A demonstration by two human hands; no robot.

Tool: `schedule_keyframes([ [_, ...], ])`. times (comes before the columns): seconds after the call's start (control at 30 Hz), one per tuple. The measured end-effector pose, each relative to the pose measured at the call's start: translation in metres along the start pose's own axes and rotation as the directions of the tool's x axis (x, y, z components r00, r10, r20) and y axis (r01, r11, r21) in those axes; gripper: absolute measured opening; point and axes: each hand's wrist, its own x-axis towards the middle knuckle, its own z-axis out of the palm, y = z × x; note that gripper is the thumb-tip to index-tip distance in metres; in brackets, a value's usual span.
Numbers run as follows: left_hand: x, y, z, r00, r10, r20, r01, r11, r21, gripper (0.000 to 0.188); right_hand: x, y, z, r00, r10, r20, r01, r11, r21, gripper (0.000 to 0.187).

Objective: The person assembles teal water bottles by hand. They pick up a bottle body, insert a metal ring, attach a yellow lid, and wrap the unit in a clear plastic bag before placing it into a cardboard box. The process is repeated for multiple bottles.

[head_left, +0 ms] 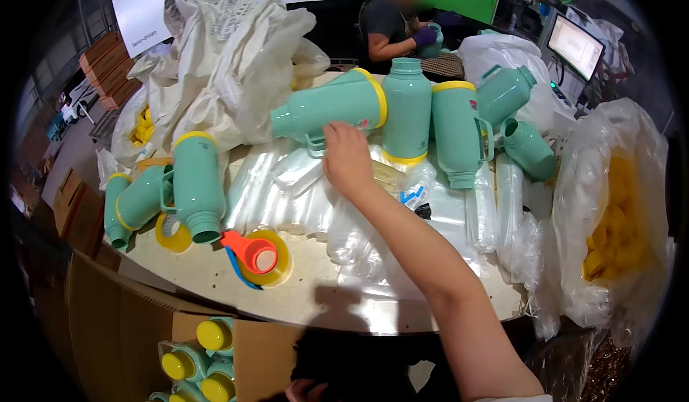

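Note:
My right hand (348, 159) reaches across the table, fingers closed at the handle of a pale green vacuum flask body (323, 108) with a yellow base ring. That flask lies on its side, its neck toward the left. Just right of it another green flask (407, 111) stands upright on its yellow ring. Beside that, an upside-down flask (456, 133) has its yellow base up. At the lower edge only part of my left hand (306, 390) shows, low in front of the table; its fingers are mostly cut off and in shadow.
More flasks (199, 187) lie at left and right. Clear plastic bags (294, 194) cover mid-table. An orange scoop-like piece (256, 251) rests on a tape roll (280, 269). Below left, a carton (262, 355) holds yellow-capped flasks. A bag of yellow parts (610, 215) stands right. Opposite, a co-worker (391, 25) handles a flask.

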Motion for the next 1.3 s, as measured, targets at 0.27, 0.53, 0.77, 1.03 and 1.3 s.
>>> schedule_keyframes([
  [0.27, 0.0, -0.014, 0.006, 0.992, -0.088, -0.095, 0.069, 0.979, -0.191, 0.061, 0.025, -0.073, -0.131, 0.977, 0.081, 0.198, -0.166, 0.869, 0.466, 0.025],
  [0.53, 0.13, 0.046, -0.055, 0.975, -0.212, 0.07, 0.146, 0.371, -0.917, 0.094, -0.134, -0.175, -0.364, 0.659, 0.234, 0.715, -0.711, 0.504, 0.49, 0.033],
  [0.77, 0.11, 0.094, 0.005, 0.811, -0.034, 0.584, 0.54, 0.426, -0.726, 0.078, -0.255, -0.179, -0.507, 0.707, 0.411, 0.575, -0.705, 0.468, 0.533, 0.019],
  [1.03, 0.117, 0.11, 0.022, 0.709, 0.031, 0.705, 0.599, 0.502, -0.624, 0.07, -0.292, 0.029, -0.779, 0.485, 0.856, -0.178, -0.751, 0.303, -0.586, 0.012],
  [1.3, 0.107, 0.113, 0.005, 0.793, -0.002, 0.609, 0.522, 0.517, -0.678, 0.055, -0.359, 0.131, -0.757, 0.362, 0.927, 0.099, -0.272, 0.207, -0.94, 0.016],
])
